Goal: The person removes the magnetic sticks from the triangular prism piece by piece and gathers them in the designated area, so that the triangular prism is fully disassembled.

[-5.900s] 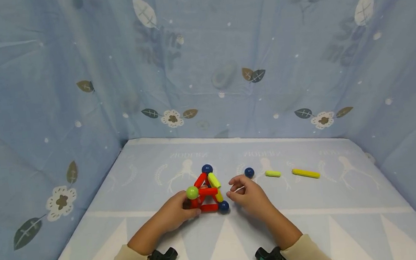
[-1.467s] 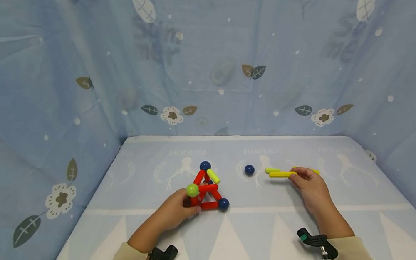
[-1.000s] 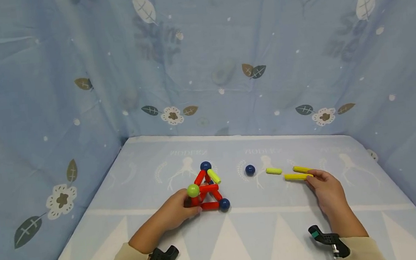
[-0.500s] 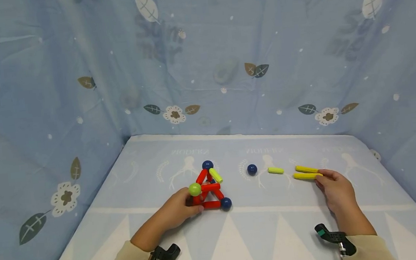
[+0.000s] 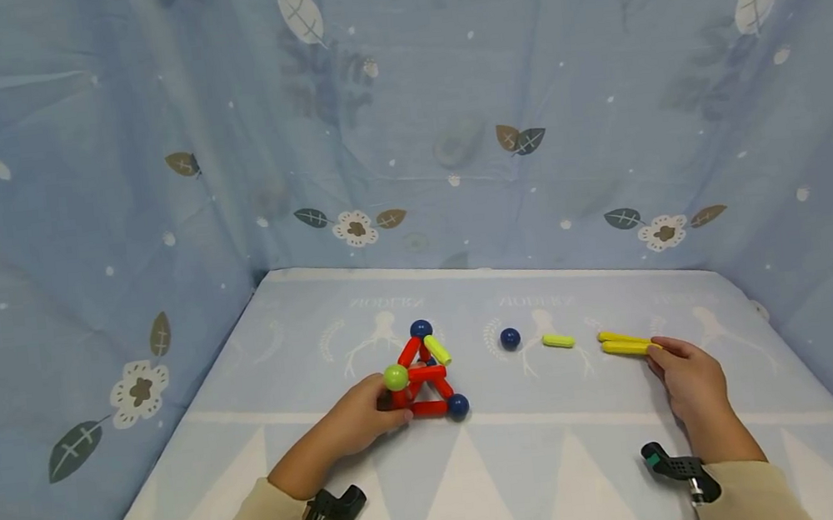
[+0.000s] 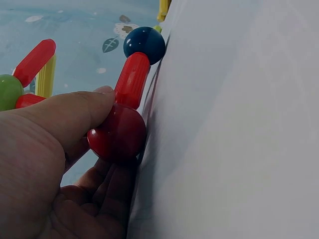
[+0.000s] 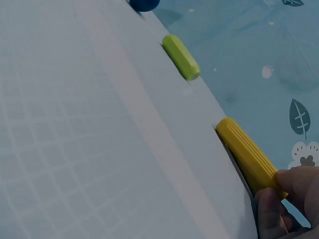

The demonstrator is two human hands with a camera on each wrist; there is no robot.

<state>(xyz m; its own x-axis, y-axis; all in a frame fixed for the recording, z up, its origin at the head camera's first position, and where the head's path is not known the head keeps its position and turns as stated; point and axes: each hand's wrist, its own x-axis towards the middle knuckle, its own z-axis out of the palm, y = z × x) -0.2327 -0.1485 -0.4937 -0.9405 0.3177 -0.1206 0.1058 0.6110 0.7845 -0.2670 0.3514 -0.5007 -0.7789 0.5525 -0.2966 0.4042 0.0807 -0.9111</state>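
Note:
My left hand [image 5: 360,420] holds the lower left corner of a frame of magnetic sticks and balls. In the left wrist view its thumb lies on a dark red ball [image 6: 117,134], with curled fingers below. Red sticks [image 5: 429,409] join a green ball [image 5: 396,377], a blue top ball [image 5: 421,329] and a blue right-hand ball [image 5: 458,407]. A lime stick [image 5: 437,349] slants down from the top ball. My right hand [image 5: 691,376] pinches one end of a yellow magnetic stick [image 5: 627,348], close beside a second yellow stick [image 5: 610,337].
Between the frame and my right hand, a loose blue ball [image 5: 510,339] and a short lime stick [image 5: 558,341] lie on the patterned tabletop [image 5: 519,459]. A blue printed curtain [image 5: 432,108] rises behind the table and along both sides.
The yellow stick from the frame's right side is now in my right hand, which has moved right to beside the other yellow stick. My left hand keeps its hold.

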